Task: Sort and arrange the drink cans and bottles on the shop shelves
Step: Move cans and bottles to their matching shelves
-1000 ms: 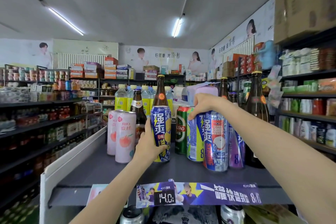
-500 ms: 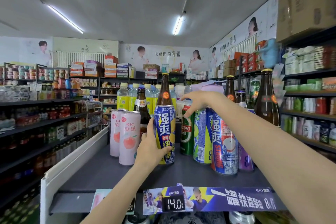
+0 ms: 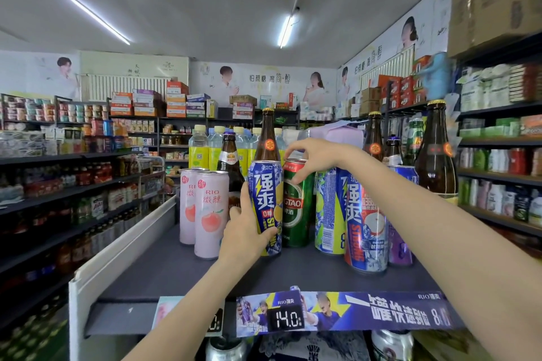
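A: What has the left hand got?

B: It grips a tall blue-and-yellow aluminium drink can low on its side, thumb across the front and fingers round the far side. The can stands upright on the dark grey shelf.

A: And the right hand?

B: It is over the red top of a green aluminium beer can, fingers curved downward with the tips at the rim. I cannot tell whether they pinch the rim or only touch it. That can stands just right of the left hand's can, touching or nearly so.

A: What lies left of the left hand?

B: 2 slim pink cans with a peach picture, upright, one partly behind the other, near but apart from the hand. Behind them stands a short brown glass bottle.

A: And under the right forearm?

B: A yellow-and-blue patterned can, then a blue can with a red-and-white label nearer the shelf's front edge, and a purple can beyond it. 3 tall brown bottles rise behind the row.

A: Anything on the shelf's front edge?

B: A blue promotional strip with a price tag reading 14.0, below the left wrist.
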`<action>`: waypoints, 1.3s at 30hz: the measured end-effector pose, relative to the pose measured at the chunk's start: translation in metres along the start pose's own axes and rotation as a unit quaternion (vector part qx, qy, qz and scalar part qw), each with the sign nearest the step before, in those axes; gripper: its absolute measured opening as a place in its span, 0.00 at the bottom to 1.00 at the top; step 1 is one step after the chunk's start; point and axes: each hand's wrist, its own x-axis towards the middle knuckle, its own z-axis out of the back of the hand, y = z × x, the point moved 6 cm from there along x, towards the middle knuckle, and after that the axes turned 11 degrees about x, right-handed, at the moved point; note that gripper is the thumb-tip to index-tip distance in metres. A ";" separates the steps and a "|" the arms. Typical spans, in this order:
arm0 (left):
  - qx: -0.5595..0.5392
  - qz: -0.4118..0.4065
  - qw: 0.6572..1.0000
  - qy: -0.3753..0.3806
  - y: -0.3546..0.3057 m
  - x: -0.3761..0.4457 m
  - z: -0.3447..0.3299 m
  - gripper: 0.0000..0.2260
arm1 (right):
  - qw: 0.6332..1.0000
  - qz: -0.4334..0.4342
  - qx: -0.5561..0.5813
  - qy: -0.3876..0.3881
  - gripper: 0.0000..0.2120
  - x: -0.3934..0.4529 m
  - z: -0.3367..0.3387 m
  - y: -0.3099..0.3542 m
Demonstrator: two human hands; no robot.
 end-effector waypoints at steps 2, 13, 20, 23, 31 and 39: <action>0.001 0.001 1.000 0.001 -0.001 -0.001 0.000 0.46 | 1.000 0.014 0.001 0.006 0.25 -0.006 0.001 0.004; -0.005 0.002 1.000 0.017 -0.002 0.001 0.000 0.46 | 0.998 0.054 -0.027 0.017 0.33 -0.056 0.001 0.032; 0.002 0.002 1.000 0.022 -0.002 -0.007 0.016 0.37 | 0.997 0.077 0.009 -0.024 0.31 -0.091 -0.025 0.055; -0.018 -0.025 0.999 -0.026 0.002 -0.026 0.032 0.29 | 0.994 0.086 0.035 -0.063 0.30 -0.106 -0.029 0.059; -0.085 -0.153 0.969 -0.173 -0.014 -0.139 0.065 0.15 | 0.969 0.032 0.128 -0.207 0.31 -0.198 0.023 0.082; -0.072 -0.176 0.981 0.048 0.015 -0.266 -0.059 0.14 | 0.969 -0.098 0.216 -0.066 0.27 -0.330 -0.075 0.054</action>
